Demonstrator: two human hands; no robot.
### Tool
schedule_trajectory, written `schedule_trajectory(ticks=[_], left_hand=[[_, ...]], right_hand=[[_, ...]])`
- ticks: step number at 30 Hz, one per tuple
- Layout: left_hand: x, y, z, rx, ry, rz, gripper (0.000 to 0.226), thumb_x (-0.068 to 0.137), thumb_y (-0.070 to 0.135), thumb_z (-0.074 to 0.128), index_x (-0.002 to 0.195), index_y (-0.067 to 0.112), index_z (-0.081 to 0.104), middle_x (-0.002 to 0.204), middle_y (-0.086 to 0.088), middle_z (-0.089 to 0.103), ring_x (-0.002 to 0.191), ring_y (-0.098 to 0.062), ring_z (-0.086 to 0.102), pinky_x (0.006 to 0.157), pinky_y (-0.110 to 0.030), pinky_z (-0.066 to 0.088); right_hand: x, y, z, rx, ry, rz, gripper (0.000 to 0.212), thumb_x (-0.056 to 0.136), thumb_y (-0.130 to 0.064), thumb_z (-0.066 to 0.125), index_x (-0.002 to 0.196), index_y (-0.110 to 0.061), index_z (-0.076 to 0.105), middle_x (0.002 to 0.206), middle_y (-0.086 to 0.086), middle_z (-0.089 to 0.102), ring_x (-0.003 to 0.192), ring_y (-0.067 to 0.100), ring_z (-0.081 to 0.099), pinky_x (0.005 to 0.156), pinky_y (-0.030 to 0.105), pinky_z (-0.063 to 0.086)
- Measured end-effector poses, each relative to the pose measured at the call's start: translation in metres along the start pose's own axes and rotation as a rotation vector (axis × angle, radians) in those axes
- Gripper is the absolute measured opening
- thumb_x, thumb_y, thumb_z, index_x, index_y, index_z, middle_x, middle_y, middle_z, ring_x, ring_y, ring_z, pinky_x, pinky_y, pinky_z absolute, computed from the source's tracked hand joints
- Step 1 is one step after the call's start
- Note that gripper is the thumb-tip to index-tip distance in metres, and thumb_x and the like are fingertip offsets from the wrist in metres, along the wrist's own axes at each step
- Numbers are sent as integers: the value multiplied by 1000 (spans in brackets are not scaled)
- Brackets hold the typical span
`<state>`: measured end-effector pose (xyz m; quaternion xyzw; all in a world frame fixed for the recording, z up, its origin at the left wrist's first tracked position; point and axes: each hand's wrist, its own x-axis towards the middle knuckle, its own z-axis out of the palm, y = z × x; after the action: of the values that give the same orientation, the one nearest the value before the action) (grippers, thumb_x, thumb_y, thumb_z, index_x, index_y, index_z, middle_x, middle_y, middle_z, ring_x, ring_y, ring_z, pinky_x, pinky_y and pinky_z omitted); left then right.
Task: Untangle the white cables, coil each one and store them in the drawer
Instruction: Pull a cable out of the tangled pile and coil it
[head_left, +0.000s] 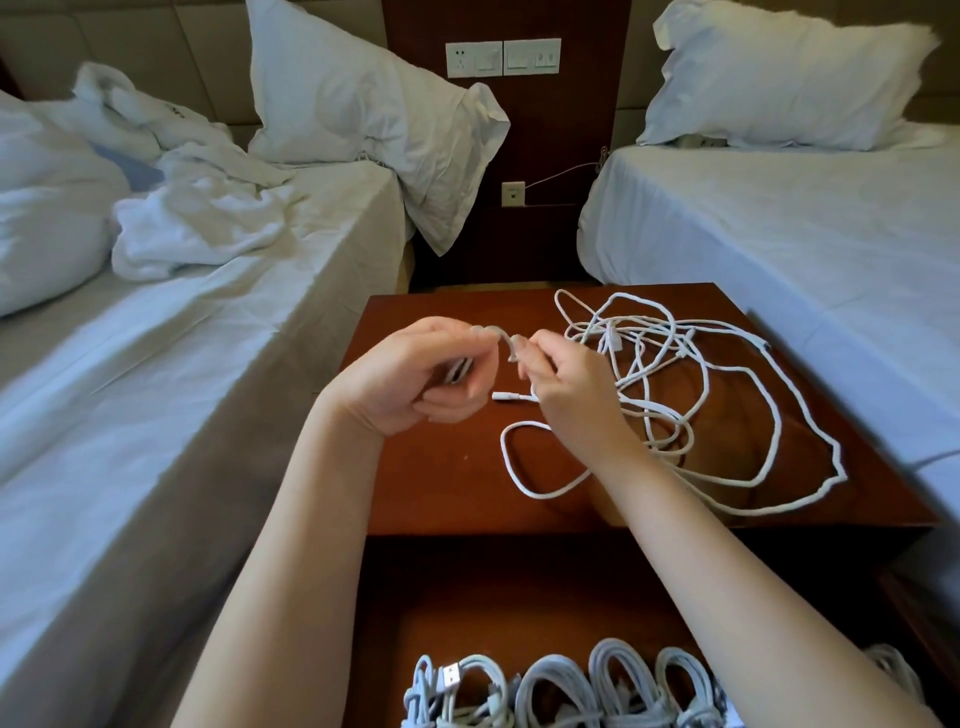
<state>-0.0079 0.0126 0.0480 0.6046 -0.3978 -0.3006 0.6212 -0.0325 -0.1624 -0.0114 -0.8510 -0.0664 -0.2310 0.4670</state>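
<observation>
Coiled cables (618, 686) in drawer (519, 613), cable (503, 339) between left hand (415, 379), right hand (566, 384)

Bare nightstand top (441, 467) between left bed (208, 364) and cable tangle (613, 338); right bed (779, 234) beyond.

A bedroom is shown, probably a twin room in a hotel. Two single beds are made up in plain white linen: the left bed (208, 332) is rumpled, with a heaped duvet (47, 208), and the right bed (779, 223) is smooth. A white pillow (363, 104) is propped at the far end of the left bed, and another pillow (779, 78) at the far end of the right. A padded headboard (130, 41) is seen behind. Between the beds, a dark wood panel (566, 145) is fitted with a socket plate (474, 60) and a switch plate (532, 56). A wooden nightstand (441, 478) is placed nearer, its drawer (519, 608) pulled out.
</observation>
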Motion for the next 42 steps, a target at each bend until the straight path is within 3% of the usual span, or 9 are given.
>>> schedule_trajectory(ticks=[5,9,14,20,25,30,36,39,42], left_hand=[[-2,8,-4,-209,179,140,40,93,25,46,57,11,54,39,8,33,31,-3,27,36,-14,23],[0,11,-2,-44,393,67,47,97,21,39,53,12,50,37,2,24,31,-9,20,36,-15,23],[3,9,-1,101,564,-13,52,101,17,34,51,9,45,34,3,24,29,-10,19,36,-14,20],[-5,11,3,-62,122,-45,42,93,24,36,53,12,44,37,3,28,31,-9,23,37,-15,25],[-1,12,8,-234,-52,110,24,91,22,50,69,13,53,54,1,48,46,-12,43,50,-21,39],[7,7,4,-229,392,209,30,98,12,36,77,7,56,60,-2,53,57,-17,52,59,-25,46],[15,-11,-9,44,1026,240,31,101,5,36,81,8,59,59,2,58,64,-17,62,68,-28,52],[12,-15,-16,89,1148,231,31,102,7,36,82,11,60,64,-1,62,71,-20,68,71,-29,55],[12,-20,-17,502,1167,117,32,99,8,38,76,17,59,62,2,66,61,-7,64,64,-18,50]], right_hand=[[-4,-2,13,-65,-104,3,42,103,-34,39,68,-18,55,53,-6,51,53,7,48,54,18,33],[-4,-8,9,84,-117,-104,34,103,-32,34,95,-17,63,70,3,59,64,13,55,60,29,43],[-8,-29,4,309,-43,-156,24,103,-24,43,106,-7,60,67,2,52,57,5,45,53,19,38],[-2,-22,2,132,123,-87,26,104,-26,39,98,-17,63,51,-10,42,46,7,40,46,16,27],[-7,-19,13,-280,-244,-146,29,102,-19,35,103,-9,61,64,1,54,53,14,45,56,35,41],[-17,-26,24,-395,-531,-94,29,105,-32,36,122,-20,57,69,-10,51,68,11,54,67,27,42],[-16,-31,14,-342,-517,-146,32,104,-34,39,91,-15,61,59,-9,50,49,6,48,49,19,30],[-13,-31,9,-282,-499,-173,29,103,-31,44,82,-17,59,54,-7,50,44,8,46,46,17,29],[-11,-33,7,-239,-416,-230,27,101,-27,48,82,-13,60,54,-3,50,45,12,43,47,29,35]])
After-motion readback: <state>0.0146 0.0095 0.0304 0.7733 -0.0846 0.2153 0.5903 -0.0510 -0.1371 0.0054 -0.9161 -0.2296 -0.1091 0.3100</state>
